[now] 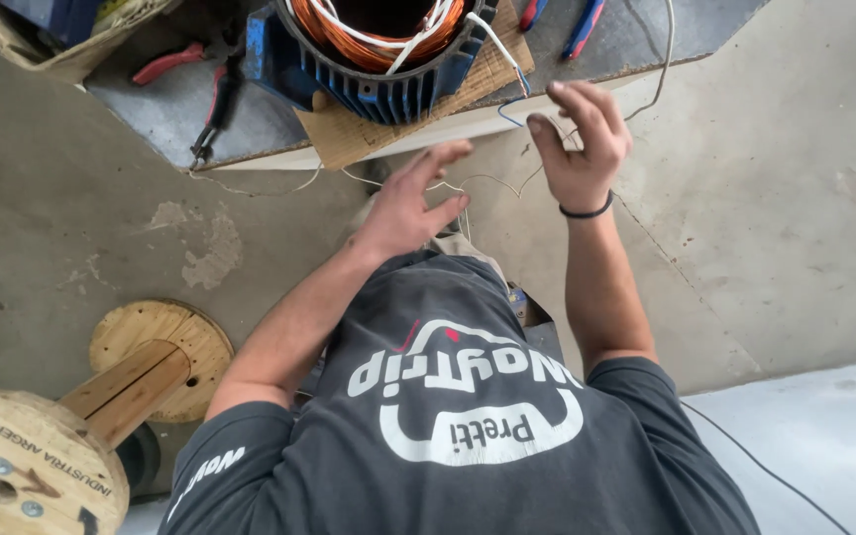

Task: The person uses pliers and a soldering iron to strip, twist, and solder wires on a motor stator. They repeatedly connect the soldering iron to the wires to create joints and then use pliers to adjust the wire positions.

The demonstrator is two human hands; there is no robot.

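Grey bench point(180, 109) — red pliers point(165, 62), board point(349, 139) w/ blue motor stator point(378, 89); concrete floor point(71, 218) — wooden spool point(81, 416).

Beside the ribbed, blue-painted metal motor housing point(369, 79) with glossy copper windings point(349, 40), rough cardboard point(349, 134) lies; the wooden spools point(151, 357) look matt.

Blue finned motor housing point(378, 84) holding copper-orange windings point(349, 35) laced with white leads point(418, 30), seated on a tan wooden board point(349, 139) over a grey, paint-worn bench top point(160, 109); red-handled pliers point(165, 61) and red-and-blue-handled tools point(557, 15) lie on the same surface. A thin pale wire point(487, 183) and a short blue strand point(512, 104) show near the left hand point(408, 203) and the right hand point(582, 149), the latter wearing a black wristband point(587, 211). Dark grey shirt point(468, 436) with white lettering and a small red mark, pale wooden cable spool point(71, 416) with dark print, mottled grey-beige concrete floor point(775, 198).
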